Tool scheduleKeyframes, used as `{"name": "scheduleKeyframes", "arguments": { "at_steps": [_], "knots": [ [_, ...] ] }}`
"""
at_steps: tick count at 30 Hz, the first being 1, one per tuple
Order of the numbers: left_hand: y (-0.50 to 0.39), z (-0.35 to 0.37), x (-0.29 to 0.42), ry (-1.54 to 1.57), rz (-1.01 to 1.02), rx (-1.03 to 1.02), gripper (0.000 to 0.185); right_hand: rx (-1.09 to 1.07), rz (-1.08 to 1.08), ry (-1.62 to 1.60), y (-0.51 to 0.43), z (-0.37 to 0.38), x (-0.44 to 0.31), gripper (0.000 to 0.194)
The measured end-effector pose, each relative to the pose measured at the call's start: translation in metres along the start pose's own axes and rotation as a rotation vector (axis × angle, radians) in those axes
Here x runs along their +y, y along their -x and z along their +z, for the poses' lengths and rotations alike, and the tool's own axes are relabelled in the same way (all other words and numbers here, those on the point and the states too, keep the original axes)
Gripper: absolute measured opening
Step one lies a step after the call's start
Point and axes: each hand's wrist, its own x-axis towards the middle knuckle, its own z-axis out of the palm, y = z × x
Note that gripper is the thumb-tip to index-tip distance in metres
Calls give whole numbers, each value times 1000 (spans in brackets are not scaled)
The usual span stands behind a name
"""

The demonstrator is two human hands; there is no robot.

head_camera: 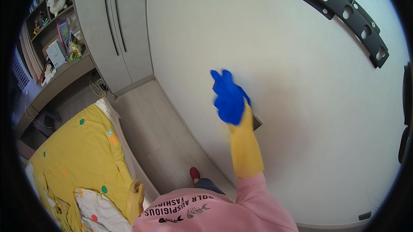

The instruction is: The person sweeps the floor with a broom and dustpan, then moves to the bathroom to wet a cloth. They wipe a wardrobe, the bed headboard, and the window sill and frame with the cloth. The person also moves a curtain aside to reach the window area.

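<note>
My right hand (pixel 229 98) is raised in front of the pale wall (pixel 309 109), at the end of a pink sleeve and a long yellow rubber cuff. Bright blue material, a cloth or a glove, covers the whole hand; two finger-like tips point up, and the view does not settle how the fingers are set or whether they hold anything. Behind the forearm, the corner of a dark plate (pixel 257 123) shows on the wall. Low at the left, my left hand (pixel 136 195), in a yellowish glove, hangs beside the bed, its fingers partly curled and their grip unclear.
A black perforated metal wall bracket (pixel 340 4) curves across the upper right. At left stand a bed with a yellow cover (pixel 87 148), a desk (pixel 64 78) with shelves above, and a grey wardrobe (pixel 129 22). Wood-look floor (pixel 155 128) runs between bed and wall.
</note>
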Motion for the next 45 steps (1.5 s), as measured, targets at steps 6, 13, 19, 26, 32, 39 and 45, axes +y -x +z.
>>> {"name": "scheduleKeyframes", "arguments": {
  "at_steps": [6,13,19,26,32,39,45],
  "knots": [
    [-16,7,-22,-79,-7,-93,50,305,12,310,122,-65,-23,37],
    [-49,-9,29,-110,-145,-228,55,378,227,370,175,-207,102,47],
    [-129,-15,84,-178,8,-98,59,142,545,430,63,-171,187,47],
    [-188,-16,57,-404,-10,15,62,-157,648,515,-110,-71,235,46],
    [-203,-33,-16,-315,-387,149,56,-383,406,573,-297,97,268,46],
    [-316,-131,-80,-278,-447,314,60,-351,-435,618,-501,474,210,51],
    [-479,-226,20,70,-24,332,61,-275,-1363,842,-663,751,113,53]
  ]
}}
